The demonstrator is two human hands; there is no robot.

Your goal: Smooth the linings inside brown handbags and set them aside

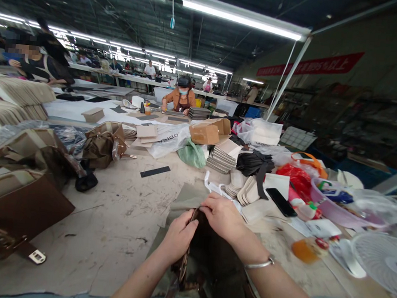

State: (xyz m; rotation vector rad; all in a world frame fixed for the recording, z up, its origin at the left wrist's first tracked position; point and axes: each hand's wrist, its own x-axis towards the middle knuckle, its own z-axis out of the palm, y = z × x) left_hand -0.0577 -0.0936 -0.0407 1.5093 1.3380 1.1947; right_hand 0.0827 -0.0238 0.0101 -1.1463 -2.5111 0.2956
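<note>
A dark brown handbag [221, 267] stands in front of me at the near edge of the table, its mouth toward me and its olive lining showing. My left hand [179, 235] pinches the bag's upper left edge between thumb and fingers. Close beside it, my right hand [222, 216] grips the far end of that same edge, fingers bent over it. A metal bangle circles my right wrist. Grey-green sheet material [189, 197] lies under and beyond the bag. What the fingertips press on is partly hidden.
Brown handbags with metal clasps [15, 212] stand at the left. A black strip [155, 171] lies mid-table. Stacked beige panels [224, 156], a phone [280, 201], a jar of orange liquid [309, 250] and a white fan [385, 262] crowd the right. A co-worker [180, 98] sits across the table.
</note>
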